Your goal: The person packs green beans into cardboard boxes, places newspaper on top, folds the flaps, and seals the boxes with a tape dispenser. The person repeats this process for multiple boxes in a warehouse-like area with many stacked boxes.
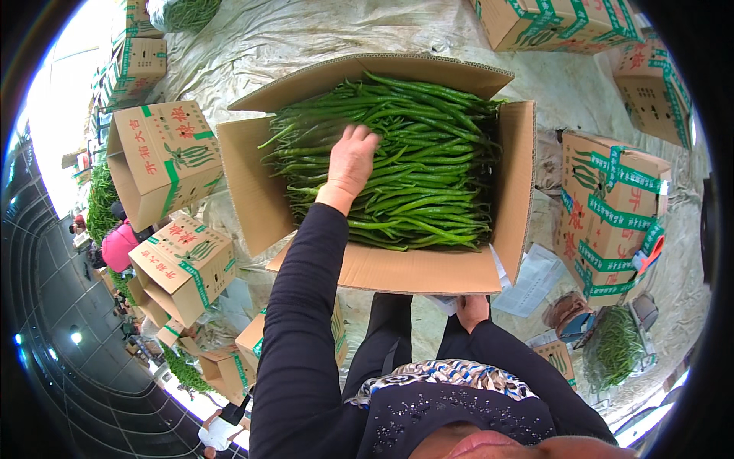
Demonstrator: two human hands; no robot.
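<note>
An open cardboard carton (390, 278) sits before me with its flaps spread. Long green chili peppers (424, 172) fill it, mostly lying side by side across its width. My left hand (351, 160) is over the left part of the peppers, palm down with the fingers bent; some peppers beside it are blurred. The fingertips are hard to make out, so I cannot tell whether they grip any pepper. Below the near flap, my right hand (473, 312) is at the carton's edge, its fingers hidden beneath it. White paper sheets (530, 281) lie close to that hand.
Taped cartons stand at right (610, 218) and upper right (556, 26). Open-ended cartons (166, 160) line the left side. A bag of green peppers (613, 344) rests at lower right. Pale sheeting (258, 51) covers the ground. A person in pink (118, 246) is far left.
</note>
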